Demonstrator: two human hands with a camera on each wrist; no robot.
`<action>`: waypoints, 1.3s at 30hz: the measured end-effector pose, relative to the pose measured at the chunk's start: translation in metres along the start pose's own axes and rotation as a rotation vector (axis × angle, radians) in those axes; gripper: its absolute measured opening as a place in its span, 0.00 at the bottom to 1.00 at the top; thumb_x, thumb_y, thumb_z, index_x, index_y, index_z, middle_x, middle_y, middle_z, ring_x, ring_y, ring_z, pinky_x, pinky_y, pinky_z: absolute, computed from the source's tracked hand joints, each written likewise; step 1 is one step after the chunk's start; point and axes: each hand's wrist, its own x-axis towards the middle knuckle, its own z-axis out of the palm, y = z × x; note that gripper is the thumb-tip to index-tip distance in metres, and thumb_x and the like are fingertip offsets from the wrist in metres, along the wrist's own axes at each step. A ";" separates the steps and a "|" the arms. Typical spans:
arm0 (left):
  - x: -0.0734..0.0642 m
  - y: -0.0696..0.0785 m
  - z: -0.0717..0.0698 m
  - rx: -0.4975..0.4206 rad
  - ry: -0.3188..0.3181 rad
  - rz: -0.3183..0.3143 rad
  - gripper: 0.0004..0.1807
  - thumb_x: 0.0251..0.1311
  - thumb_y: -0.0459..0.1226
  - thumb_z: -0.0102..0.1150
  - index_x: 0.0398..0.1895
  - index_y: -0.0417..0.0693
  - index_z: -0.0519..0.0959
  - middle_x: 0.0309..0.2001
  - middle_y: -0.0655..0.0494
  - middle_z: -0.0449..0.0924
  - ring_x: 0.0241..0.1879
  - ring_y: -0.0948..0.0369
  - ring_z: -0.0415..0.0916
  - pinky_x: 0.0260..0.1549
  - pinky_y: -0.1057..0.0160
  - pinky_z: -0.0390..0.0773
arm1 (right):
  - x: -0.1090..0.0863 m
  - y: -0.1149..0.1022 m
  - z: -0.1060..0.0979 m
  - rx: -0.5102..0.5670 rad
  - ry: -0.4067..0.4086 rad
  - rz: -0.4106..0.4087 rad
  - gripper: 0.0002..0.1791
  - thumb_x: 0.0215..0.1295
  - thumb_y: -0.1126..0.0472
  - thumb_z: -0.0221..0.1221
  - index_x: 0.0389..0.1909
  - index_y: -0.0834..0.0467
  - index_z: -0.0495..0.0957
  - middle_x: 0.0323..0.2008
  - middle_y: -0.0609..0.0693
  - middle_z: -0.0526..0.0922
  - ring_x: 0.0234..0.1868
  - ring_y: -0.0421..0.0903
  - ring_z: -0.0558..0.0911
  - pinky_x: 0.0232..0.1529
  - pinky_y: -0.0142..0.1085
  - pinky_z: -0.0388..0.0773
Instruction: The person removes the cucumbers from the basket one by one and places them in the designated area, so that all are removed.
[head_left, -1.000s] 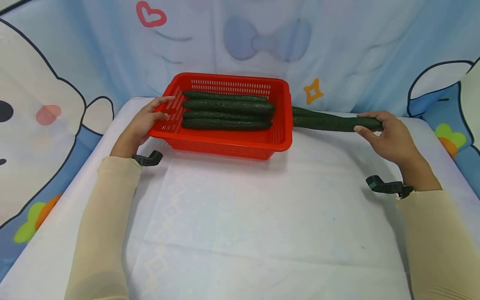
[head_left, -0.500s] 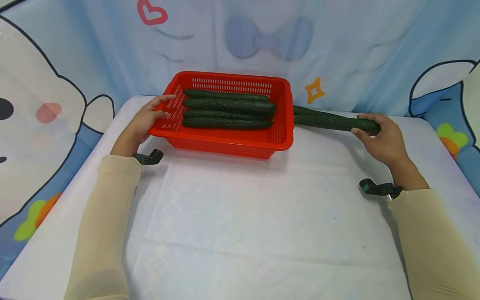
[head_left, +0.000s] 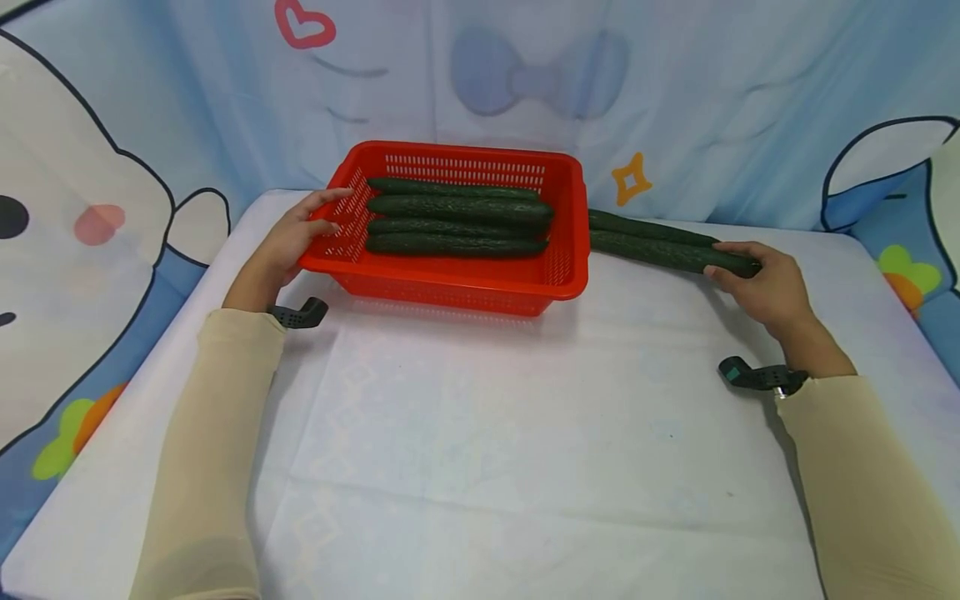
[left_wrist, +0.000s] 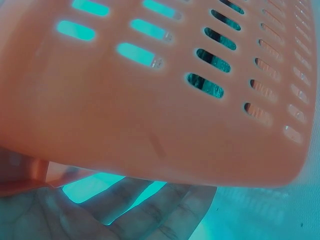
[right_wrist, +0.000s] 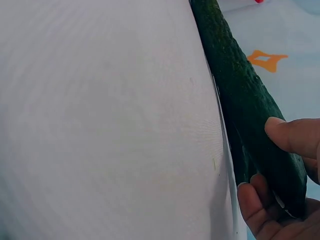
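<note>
My left hand [head_left: 288, 237] grips the left end of a red slotted plastic basket [head_left: 450, 287], its fingers over the rim. In the left wrist view the basket wall [left_wrist: 110, 120] fills most of the frame, with fingers [left_wrist: 165, 210] below its edge. Several dark green cucumbers [head_left: 457, 210] lie side by side inside. To the right of the basket, my right hand [head_left: 765, 287] holds the near end of a cucumber [head_left: 660, 252]. In the right wrist view, thumb and fingers close on both sides of this cucumber [right_wrist: 245, 95]. Another cucumber [head_left: 645, 227] lies just behind it.
A white cloth [head_left: 525, 433] covers the table. Behind the basket hangs a light blue printed curtain [head_left: 690, 100], close to the table's back edge. The basket hides the left ends of the two cucumbers outside it.
My right hand has shifted slightly left, and the held cucumber's right end has swung a little towards me, uncovering more of the cucumber behind. The left hand and basket stay in place.
</note>
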 end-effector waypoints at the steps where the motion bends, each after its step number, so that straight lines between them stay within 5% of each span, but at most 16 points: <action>1: 0.000 0.000 0.000 -0.001 -0.001 -0.004 0.30 0.71 0.33 0.42 0.73 0.68 0.62 0.75 0.51 0.52 0.62 0.53 0.65 0.43 0.67 0.84 | 0.000 0.000 0.000 0.005 -0.004 0.004 0.36 0.69 0.42 0.54 0.73 0.56 0.63 0.74 0.67 0.55 0.72 0.68 0.60 0.63 0.64 0.65; 9: 0.000 0.001 0.001 -0.002 -0.003 -0.001 0.30 0.71 0.33 0.42 0.73 0.68 0.62 0.75 0.52 0.52 0.63 0.52 0.65 0.44 0.67 0.84 | 0.003 0.007 -0.001 0.048 -0.009 0.075 0.37 0.69 0.39 0.53 0.73 0.53 0.62 0.76 0.63 0.55 0.68 0.65 0.65 0.59 0.55 0.70; 16: 0.001 0.000 0.001 0.010 0.005 0.000 0.29 0.72 0.33 0.42 0.73 0.69 0.62 0.75 0.51 0.52 0.65 0.51 0.64 0.44 0.67 0.84 | 0.006 0.011 -0.001 0.035 -0.005 0.090 0.36 0.68 0.40 0.54 0.73 0.53 0.64 0.75 0.62 0.58 0.53 0.47 0.81 0.46 0.29 0.75; 24: 0.001 -0.001 0.000 0.014 0.005 0.001 0.29 0.72 0.34 0.43 0.73 0.69 0.62 0.75 0.51 0.52 0.66 0.50 0.64 0.44 0.66 0.84 | 0.006 0.009 -0.001 -0.046 -0.035 0.046 0.36 0.68 0.42 0.55 0.70 0.59 0.67 0.73 0.66 0.60 0.67 0.66 0.64 0.44 0.42 0.72; 28: 0.001 0.000 0.000 0.004 0.002 0.002 0.29 0.72 0.33 0.43 0.73 0.68 0.62 0.75 0.52 0.52 0.65 0.50 0.64 0.45 0.65 0.84 | 0.005 0.009 -0.001 -0.074 -0.028 0.041 0.37 0.66 0.40 0.57 0.69 0.59 0.68 0.73 0.66 0.60 0.71 0.67 0.61 0.54 0.54 0.72; 31: 0.002 0.000 0.000 0.002 0.001 0.001 0.30 0.71 0.33 0.43 0.73 0.68 0.62 0.75 0.52 0.52 0.65 0.51 0.64 0.45 0.66 0.84 | 0.005 0.010 -0.001 -0.089 -0.032 0.030 0.39 0.64 0.39 0.58 0.68 0.59 0.69 0.73 0.67 0.59 0.74 0.68 0.56 0.65 0.65 0.60; 39: 0.000 0.001 0.001 0.009 0.002 -0.001 0.30 0.71 0.33 0.43 0.73 0.68 0.62 0.75 0.51 0.52 0.65 0.50 0.64 0.47 0.64 0.83 | 0.005 0.008 0.000 -0.148 -0.008 -0.035 0.36 0.66 0.40 0.57 0.67 0.61 0.71 0.70 0.70 0.63 0.71 0.70 0.61 0.63 0.66 0.62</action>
